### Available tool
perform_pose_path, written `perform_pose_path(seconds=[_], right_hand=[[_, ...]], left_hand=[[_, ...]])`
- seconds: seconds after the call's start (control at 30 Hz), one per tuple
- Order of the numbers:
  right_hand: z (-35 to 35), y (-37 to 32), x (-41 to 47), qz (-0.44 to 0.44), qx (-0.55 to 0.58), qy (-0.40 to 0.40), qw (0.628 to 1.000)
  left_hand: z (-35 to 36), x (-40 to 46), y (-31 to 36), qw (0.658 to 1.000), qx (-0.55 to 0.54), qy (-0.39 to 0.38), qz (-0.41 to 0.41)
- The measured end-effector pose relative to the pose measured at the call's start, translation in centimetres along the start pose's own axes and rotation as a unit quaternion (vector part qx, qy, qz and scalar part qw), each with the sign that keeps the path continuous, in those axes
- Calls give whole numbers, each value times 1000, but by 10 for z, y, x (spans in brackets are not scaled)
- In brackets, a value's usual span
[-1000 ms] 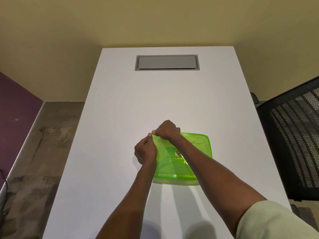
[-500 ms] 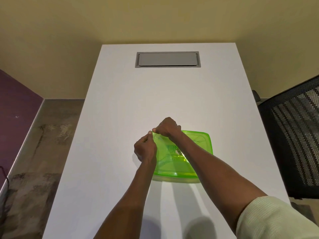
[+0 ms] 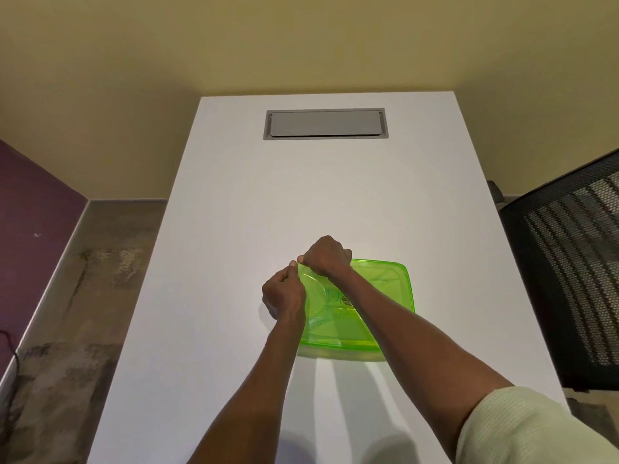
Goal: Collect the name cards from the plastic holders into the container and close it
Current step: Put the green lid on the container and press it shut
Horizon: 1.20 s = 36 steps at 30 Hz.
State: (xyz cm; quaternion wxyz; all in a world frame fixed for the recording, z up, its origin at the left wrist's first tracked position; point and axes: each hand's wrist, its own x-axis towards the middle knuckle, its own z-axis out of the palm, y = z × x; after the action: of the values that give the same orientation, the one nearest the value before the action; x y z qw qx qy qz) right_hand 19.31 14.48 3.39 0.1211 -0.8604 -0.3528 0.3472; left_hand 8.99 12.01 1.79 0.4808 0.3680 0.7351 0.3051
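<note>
A translucent green container [image 3: 385, 296] with its lid on sits on the white table [image 3: 301, 202], a little right of centre. My left hand [image 3: 284, 293] grips the lid's left edge near the far-left corner. My right hand [image 3: 326, 256] reaches across the lid and pinches that same far-left corner, thumb touching the left hand's fingers. My right forearm covers the lid's middle. No name cards or plastic holders are in view; what lies inside the container cannot be made out.
A grey cable hatch [image 3: 325, 123] is set into the table near its far end. A black mesh chair [image 3: 569, 272] stands against the table's right side. Bare floor [image 3: 83, 296] runs along the left, under a beige wall.
Both hands stay on the lid's far-left corner and have hardly moved. The view has tilted slightly, so the table sits a little differently in the picture.
</note>
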Motion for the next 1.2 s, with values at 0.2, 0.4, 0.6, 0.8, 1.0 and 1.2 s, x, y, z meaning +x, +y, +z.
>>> perform_pose_path(seconds=[0.2,0.4,0.6,0.8,1.0,1.2], right_hand=[[-2,12,-16,-96,52,37,993],[6,21,-44,-223,5,107,969],[25,32,-107,-282,-62,146,946],[57,52,-164,-329,-140,142,923],[70,48,-178,-379,-295,189,856],[86,53,-174,-413,-369,178,814]], left_hand=[[-8,6,2,998,-24,-58,-30],[-36,13,4,981,-42,-165,-97],[-74,-1,-18,964,-46,-232,-122],[-100,-14,-46,955,-41,-257,-140],[-100,-29,-45,970,-50,-220,-92],[-95,-30,-50,982,86,-165,-21]])
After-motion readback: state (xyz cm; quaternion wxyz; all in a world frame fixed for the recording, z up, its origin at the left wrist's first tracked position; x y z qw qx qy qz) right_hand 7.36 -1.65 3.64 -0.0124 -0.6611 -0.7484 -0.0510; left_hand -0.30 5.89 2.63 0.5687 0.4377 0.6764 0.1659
